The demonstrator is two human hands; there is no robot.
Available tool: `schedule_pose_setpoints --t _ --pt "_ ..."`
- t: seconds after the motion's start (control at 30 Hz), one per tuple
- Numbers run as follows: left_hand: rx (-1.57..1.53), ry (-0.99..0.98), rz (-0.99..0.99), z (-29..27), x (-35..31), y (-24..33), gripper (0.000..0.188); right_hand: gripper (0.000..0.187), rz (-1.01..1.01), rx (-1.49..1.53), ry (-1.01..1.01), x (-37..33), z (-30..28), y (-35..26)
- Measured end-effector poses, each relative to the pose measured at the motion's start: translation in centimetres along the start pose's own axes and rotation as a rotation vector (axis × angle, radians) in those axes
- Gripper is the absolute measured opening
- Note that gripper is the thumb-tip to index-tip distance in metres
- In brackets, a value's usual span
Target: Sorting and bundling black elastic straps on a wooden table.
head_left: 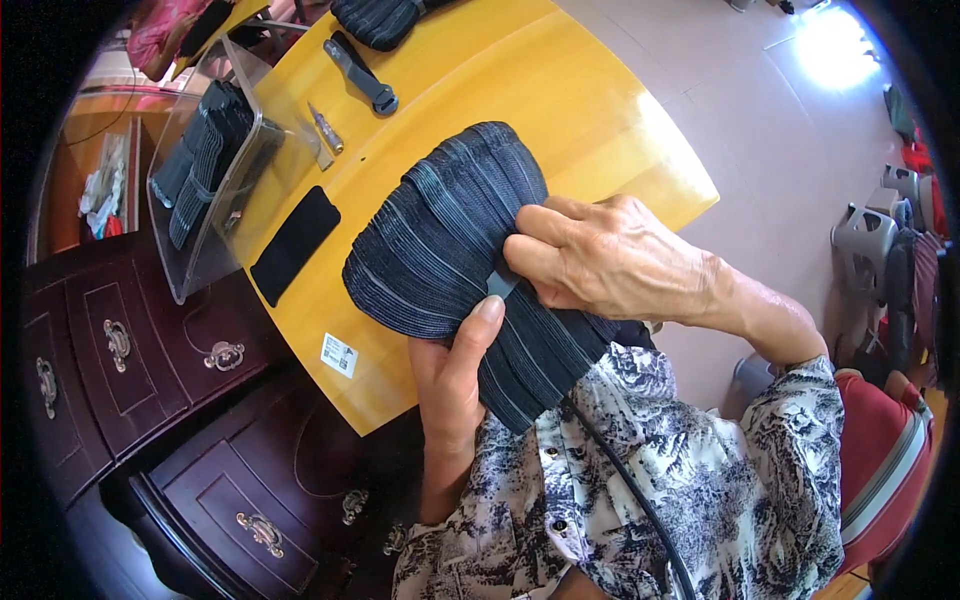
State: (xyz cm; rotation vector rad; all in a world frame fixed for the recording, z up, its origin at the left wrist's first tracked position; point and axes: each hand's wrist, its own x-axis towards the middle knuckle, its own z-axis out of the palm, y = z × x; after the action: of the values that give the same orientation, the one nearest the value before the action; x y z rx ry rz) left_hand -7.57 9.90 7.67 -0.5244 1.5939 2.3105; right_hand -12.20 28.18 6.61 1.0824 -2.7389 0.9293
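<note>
A thick bundle of black knitted fabric pieces with thin grey stripes (440,235) is held up in front of me, fanned wide at its far end. A narrow grey band (503,283) crosses its pinched middle. My left hand (452,375) grips the bundle from below and the left, thumb pressed on top by the band's end. From the right, my right hand (610,260) has its fingers curled closed at the band's other end. Its fingertips are partly hidden against the fabric.
On the yellow table (600,110) lie a flat black rectangular piece (297,245), a small pointed tool (325,130), a dark folded strap (362,78), a white label (339,355) and another bundle (378,20). A clear box (180,285) holds banded bundles. Dark drawers (130,350) stand left.
</note>
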Motion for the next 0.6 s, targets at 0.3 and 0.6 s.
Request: schedule_pose_setpoints --t 0.3,0.6 --pt "-0.281 0.035 -0.095 -1.8 -0.8 -0.7 0.046 0.022 0.494 1.649 0.556 -2.7 -0.1 3.3" --pt "-0.385 -0.313 -0.229 -2.1 8.3 -2.2 0.041 0.025 0.303 2.263 1.039 2.2 2.3 3.9"
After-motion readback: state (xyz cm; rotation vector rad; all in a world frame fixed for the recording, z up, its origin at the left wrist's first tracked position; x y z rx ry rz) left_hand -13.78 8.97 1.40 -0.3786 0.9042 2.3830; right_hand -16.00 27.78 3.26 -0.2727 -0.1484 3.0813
